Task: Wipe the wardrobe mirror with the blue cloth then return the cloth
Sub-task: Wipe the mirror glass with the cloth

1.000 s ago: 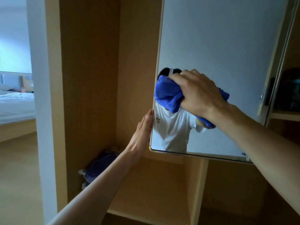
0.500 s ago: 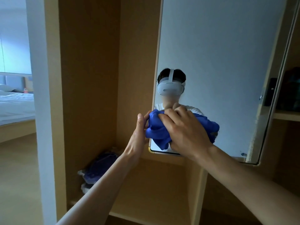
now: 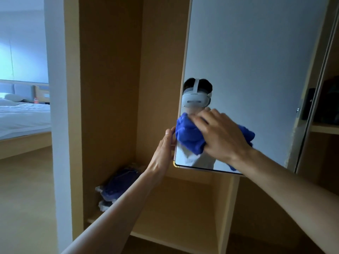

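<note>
The wardrobe mirror (image 3: 256,61) is a tall panel on an open wardrobe door and reflects a person in a white headset. My right hand (image 3: 222,136) grips the bunched blue cloth (image 3: 189,136) and presses it on the glass near the mirror's lower left corner. Cloth sticks out on both sides of the hand. My left hand (image 3: 161,153) holds the mirror's left edge just beside the cloth, thumb at the front and fingers hidden behind the panel.
Inside the open wooden wardrobe, a bundle of blue and white fabric (image 3: 119,186) lies on the lower shelf. A vertical divider (image 3: 225,208) stands below the mirror. Dark items sit on a shelf (image 3: 322,128) at right. A bed (image 3: 22,116) lies at far left.
My right hand carried the cloth down the glass to the bottom edge, then back up a little and right. My left hand stayed on the mirror's left edge.
</note>
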`<state>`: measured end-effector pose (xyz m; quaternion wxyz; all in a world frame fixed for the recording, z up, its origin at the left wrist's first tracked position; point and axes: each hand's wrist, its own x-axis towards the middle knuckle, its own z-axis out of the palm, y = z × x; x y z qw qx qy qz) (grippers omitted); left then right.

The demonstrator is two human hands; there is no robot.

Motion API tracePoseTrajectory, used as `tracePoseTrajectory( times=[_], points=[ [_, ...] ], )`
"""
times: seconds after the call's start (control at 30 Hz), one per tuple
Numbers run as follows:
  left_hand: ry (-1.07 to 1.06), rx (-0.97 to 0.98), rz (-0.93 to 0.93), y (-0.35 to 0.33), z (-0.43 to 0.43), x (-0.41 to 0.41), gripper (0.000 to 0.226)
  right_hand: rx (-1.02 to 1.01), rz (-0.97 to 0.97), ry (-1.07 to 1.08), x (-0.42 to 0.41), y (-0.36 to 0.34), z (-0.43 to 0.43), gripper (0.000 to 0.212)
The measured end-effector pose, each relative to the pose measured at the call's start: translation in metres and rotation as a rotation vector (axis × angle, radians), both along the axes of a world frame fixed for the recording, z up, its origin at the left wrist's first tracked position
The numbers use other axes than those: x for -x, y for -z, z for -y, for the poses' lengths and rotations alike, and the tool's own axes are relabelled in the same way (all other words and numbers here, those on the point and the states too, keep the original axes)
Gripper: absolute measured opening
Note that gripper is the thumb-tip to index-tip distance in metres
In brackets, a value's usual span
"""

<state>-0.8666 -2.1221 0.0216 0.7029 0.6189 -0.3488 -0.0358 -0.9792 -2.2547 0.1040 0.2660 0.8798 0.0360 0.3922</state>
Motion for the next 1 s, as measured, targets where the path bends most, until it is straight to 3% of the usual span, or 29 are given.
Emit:
tracePoseTrajectory(
  times=[0.13,0.33,0.43,0.57,0.73,1.0],
  points=[
    [-0.022,-0.032,0.052,-0.005,-0.003,0.003,0.04,-0.073,0.12,-0.022,0.009,-0.035,0.01,0.054],
    [-0.075,0.011,0.058,-0.006,0.004,0.015,0.069,-0.029,0.198,0.027,0.017,-0.062,0.03,0.045],
    [-0.137,-0.001,0.055,-0.002,0.009,0.021,0.044,0.02,0.131,0.052,0.016,-0.044,0.031,0.043],
    [-0.204,-0.013,0.14,-0.003,0.02,0.022,0.074,0.001,0.062,0.043,0.021,0.0,0.035,0.05],
    [-0.225,-0.064,0.131,-0.004,0.027,0.021,0.077,0.009,0.012,0.079,0.027,0.037,0.045,0.055],
    [-0.272,-0.141,0.145,0.001,0.031,0.024,0.088,-0.043,0.125,0.047,0.03,0.008,0.055,0.056]
  ],
)
